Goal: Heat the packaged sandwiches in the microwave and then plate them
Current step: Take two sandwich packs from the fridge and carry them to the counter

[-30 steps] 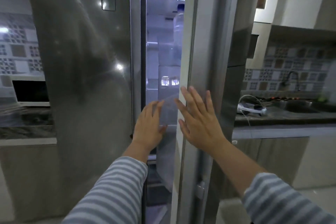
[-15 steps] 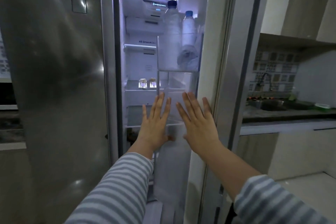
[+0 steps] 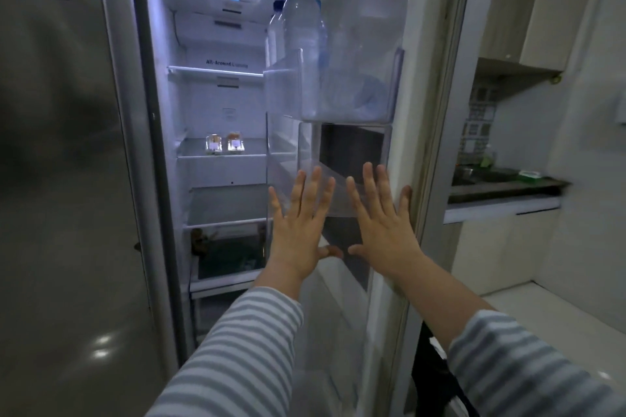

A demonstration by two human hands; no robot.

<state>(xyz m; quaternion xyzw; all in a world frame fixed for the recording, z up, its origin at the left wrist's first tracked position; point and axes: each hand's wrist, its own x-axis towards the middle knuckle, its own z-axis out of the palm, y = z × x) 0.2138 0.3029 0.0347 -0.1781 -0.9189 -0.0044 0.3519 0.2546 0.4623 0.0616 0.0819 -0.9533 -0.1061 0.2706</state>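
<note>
Two packaged sandwiches, one at left (image 3: 214, 144) and one at right (image 3: 235, 143), stand side by side on a middle shelf inside the lit fridge. My left hand (image 3: 301, 227) is held flat with fingers spread in front of the lower door bin. My right hand (image 3: 381, 223) is also flat and spread, its fingers against the inner side of the open fridge door (image 3: 423, 111). Both hands hold nothing. The sandwiches lie well beyond and left of my hands.
Water bottles (image 3: 301, 44) stand in the upper door bin (image 3: 352, 91). The shut steel left door (image 3: 61, 179) fills the left side. A kitchen counter (image 3: 501, 193) with a sink lies at the right, cabinets above. Glass shelves and a lower drawer (image 3: 227, 260) sit inside the fridge.
The right fridge door has swung wide open, from a narrow gap to a full view of the shelves and sandwiches. Both hands stayed flat and moved rightward with the door.
</note>
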